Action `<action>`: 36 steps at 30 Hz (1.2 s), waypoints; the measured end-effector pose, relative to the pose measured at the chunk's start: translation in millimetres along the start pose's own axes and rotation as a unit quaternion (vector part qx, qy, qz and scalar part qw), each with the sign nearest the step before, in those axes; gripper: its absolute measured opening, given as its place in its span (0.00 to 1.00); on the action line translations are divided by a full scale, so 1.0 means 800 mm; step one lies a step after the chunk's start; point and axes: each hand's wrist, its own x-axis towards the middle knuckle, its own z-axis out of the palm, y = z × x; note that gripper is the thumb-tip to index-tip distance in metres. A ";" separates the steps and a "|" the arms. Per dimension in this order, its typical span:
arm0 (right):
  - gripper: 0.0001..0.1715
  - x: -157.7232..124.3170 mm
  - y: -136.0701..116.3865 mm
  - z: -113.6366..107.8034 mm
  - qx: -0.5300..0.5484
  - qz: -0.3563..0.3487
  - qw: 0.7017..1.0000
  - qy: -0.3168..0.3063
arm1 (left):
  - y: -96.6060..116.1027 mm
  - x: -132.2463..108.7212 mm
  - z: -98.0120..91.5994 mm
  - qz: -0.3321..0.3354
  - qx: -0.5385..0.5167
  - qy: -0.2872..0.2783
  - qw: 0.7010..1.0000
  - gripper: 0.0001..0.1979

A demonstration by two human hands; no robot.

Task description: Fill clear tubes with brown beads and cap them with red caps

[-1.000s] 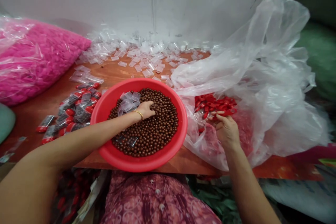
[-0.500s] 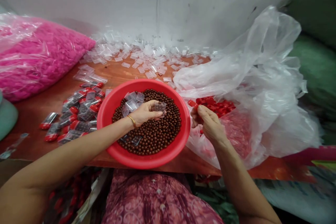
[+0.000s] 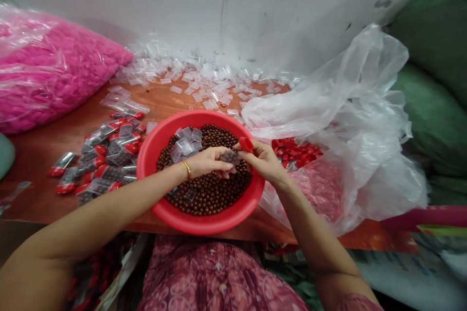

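Note:
A red bowl (image 3: 157,148) full of small brown balls (image 3: 209,194) stands at the table's near edge. Over it, my left hand (image 3: 207,162) grips a small clear container (image 3: 230,156) with brown balls inside. My right hand (image 3: 264,160) pinches a red cap (image 3: 246,144) right at the container's end. Both hands meet above the middle of the bowl. A few empty clear containers (image 3: 186,140) lie on the balls at the bowl's far side.
Filled, red-capped containers (image 3: 105,155) lie left of the bowl. Loose empty clear containers (image 3: 204,82) are scattered along the wall. A clear plastic bag (image 3: 350,121) with red caps (image 3: 295,150) sits on the right. A pink-filled bag (image 3: 51,73) lies at the left.
My left hand lifted a clear container with balls out of the bowl. My right hand left the bag with a red cap and came over to the container.

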 end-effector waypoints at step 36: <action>0.27 -0.006 0.025 0.006 -0.356 -0.248 0.901 -0.017 | 0.008 0.000 0.017 0.054 0.064 0.187 0.979 0.09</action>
